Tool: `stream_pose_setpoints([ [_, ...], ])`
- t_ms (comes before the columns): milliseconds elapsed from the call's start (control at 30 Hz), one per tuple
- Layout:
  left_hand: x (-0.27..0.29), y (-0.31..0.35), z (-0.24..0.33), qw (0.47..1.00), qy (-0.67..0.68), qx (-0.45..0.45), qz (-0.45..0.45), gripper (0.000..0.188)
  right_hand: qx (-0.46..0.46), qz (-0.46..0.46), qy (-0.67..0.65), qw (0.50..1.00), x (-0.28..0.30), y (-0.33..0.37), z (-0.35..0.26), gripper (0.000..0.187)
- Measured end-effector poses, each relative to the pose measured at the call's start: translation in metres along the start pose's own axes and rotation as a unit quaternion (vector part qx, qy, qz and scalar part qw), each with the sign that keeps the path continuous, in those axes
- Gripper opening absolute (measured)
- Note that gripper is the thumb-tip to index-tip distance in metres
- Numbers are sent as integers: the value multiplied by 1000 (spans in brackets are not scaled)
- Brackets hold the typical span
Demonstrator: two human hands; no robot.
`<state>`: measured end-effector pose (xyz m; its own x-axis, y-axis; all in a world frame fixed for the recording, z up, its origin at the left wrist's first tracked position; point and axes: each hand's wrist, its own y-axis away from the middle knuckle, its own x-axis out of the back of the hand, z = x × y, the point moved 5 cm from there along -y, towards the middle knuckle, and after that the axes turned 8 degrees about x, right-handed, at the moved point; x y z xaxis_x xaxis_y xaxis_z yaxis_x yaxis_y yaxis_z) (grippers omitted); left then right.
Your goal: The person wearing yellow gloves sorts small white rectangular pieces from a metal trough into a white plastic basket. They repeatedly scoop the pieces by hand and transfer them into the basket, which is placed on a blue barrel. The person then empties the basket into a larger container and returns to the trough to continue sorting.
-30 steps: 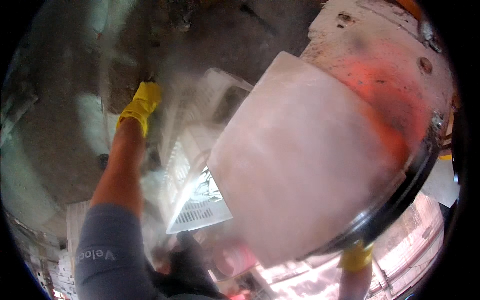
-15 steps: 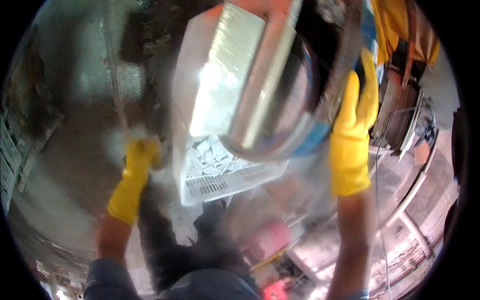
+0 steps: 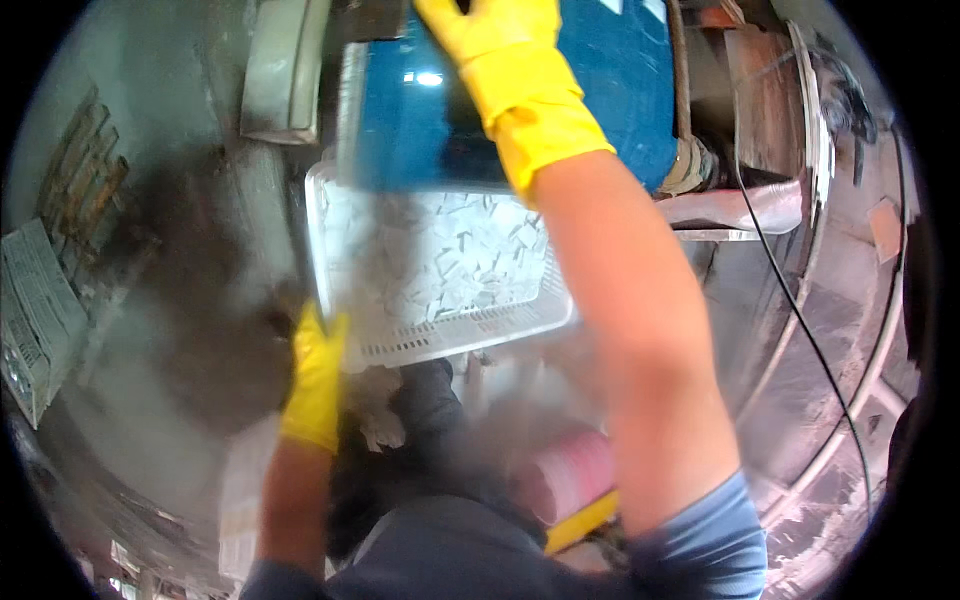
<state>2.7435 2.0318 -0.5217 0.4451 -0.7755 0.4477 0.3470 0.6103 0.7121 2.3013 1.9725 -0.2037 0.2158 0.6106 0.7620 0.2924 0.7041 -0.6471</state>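
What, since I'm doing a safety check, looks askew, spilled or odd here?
A black cable trails diagonally down the right side, apparently loose, which looks untidy. The white pieces seem contained in the white basket; I see no spill, though parts are blurred.

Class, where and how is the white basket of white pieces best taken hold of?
Probably by the rim of the white basket, at both near corners at once, coming from the wearer's side: the slotted near wall is largely exposed there, while the blue drum hides the far end.

Workshop: bulky blue machine [image 3: 620, 90], grimy floor [image 3: 185, 290]
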Motion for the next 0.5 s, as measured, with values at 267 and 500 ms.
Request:
stream_pose_setpoints([
  [267,-41,-71,-153,991,62,107,48,63,87,-38,-260,961,78,139,-66,46],
  [500,-28,-82,-151,987,-60,134,70,67,-354,-151,-115,916,78,485,66,51],
])
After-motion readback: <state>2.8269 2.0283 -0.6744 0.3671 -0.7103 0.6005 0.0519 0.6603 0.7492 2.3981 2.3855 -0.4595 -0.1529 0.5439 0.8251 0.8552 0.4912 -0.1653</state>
